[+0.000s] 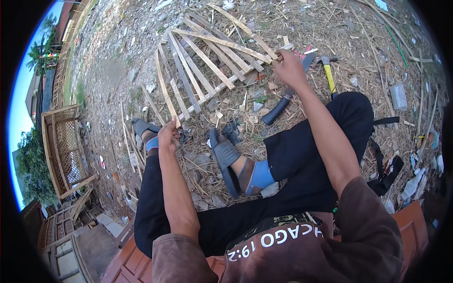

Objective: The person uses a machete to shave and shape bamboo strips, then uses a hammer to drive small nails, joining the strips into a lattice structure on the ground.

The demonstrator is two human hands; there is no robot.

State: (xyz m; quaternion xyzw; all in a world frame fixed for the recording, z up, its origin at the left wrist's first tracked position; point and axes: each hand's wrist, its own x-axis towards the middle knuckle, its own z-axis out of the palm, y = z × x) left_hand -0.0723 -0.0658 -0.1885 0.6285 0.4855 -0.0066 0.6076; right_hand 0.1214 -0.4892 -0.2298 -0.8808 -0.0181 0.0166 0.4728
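A fan-shaped frame of thin wooden slats [204, 62] lies on the ground ahead of my feet, its slats meeting a long crosspiece [218, 88] on the near side. My left hand [168, 136] is closed on the near end of the leftmost long slat [164, 92]. At the frame's right corner, my right hand [289, 70] pinches the end of another slat [245, 33], close to the crosspiece's end. Beside that hand lies a machete [277, 109] with a black handle, its blade partly hidden by my forearm. A hammer [329, 75] with a yellow handle rests right of it.
My sandalled feet [226, 158] are just below the frame. Loose slats [152, 104] lie left of it. A clear plastic container [398, 96] and a black strap [389, 174] are on the right. Dry straw, stones and litter cover the ground; a lattice wooden structure [63, 146] stands far left.
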